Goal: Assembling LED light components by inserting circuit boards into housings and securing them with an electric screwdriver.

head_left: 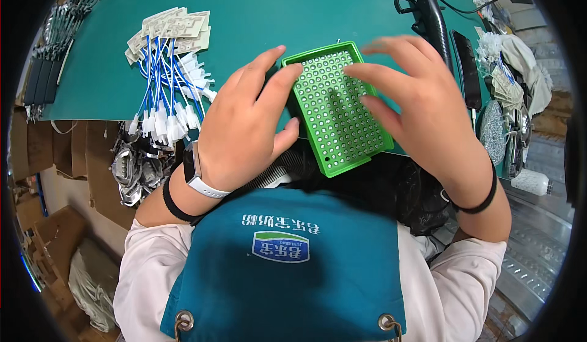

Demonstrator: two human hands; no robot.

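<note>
At the edge of the green worktop (251, 3): bright-green rectangular plastic tray (343, 169) of small silver pieces (334, 139).
Left hand (241, 113) is spread at its rim; right hand (422, 91) is held unclenched above.

The green worktop (257, 12) carries a bundle of blue-and-white wires (158, 67) (white plugs (160, 122) at one end, pale boards (177, 25) at the other), a green tray (343, 167) at its near edge, and a black corded tool (433, 24).

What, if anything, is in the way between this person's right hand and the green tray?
Nothing visible: the right hand has its fingers over the right side of the green tray. I can't tell whether they touch.
</note>
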